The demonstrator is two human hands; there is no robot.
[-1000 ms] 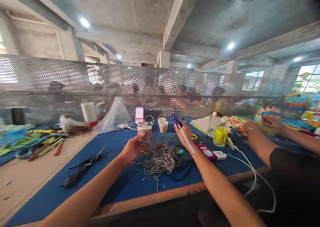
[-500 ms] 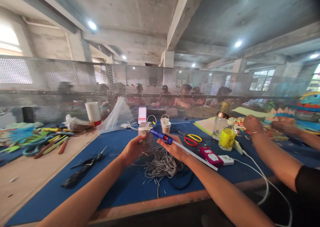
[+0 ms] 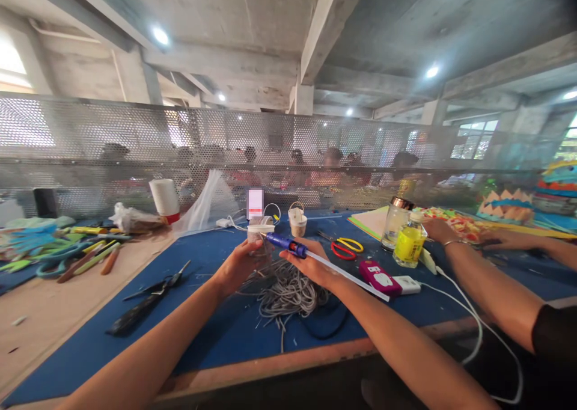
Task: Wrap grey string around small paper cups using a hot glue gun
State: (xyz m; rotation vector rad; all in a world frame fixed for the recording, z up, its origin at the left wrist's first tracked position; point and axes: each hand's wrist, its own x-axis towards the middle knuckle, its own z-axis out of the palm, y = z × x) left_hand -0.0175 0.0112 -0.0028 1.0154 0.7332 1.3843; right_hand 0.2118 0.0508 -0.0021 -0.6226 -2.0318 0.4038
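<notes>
My left hand (image 3: 238, 267) is closed around a clear cup (image 3: 261, 247) with pale cord (image 3: 258, 229) about its upper part. My right hand (image 3: 313, 266) grips a blue hot glue gun (image 3: 285, 243), its nozzle at the cord near the cup's rim; whether it touches I cannot tell. A long white glue stick (image 3: 351, 278) juts from the gun's back end, over my right wrist. Under both hands lies a tangled heap of grey cord (image 3: 291, 293). Just beyond stands a small handled, cord-covered basket (image 3: 297, 223), and a lit phone (image 3: 255, 204) is upright behind the cup.
Black-handled snips (image 3: 151, 302) lie left on the blue mat (image 3: 198, 353). Red-and-yellow scissors (image 3: 346, 247), a yellow bottle (image 3: 409, 244), a glass jar (image 3: 395, 223) and a magenta power bank (image 3: 381, 278) with a white cable are right. A co-worker's arms (image 3: 491, 278) reach in there. A perforated screen (image 3: 279, 157) runs behind.
The cup in my left hand has turned or tilted slightly, showing its corded rim more clearly, and the glue gun's nozzle meets its view there. The co-worker's hands have moved left and lower.
</notes>
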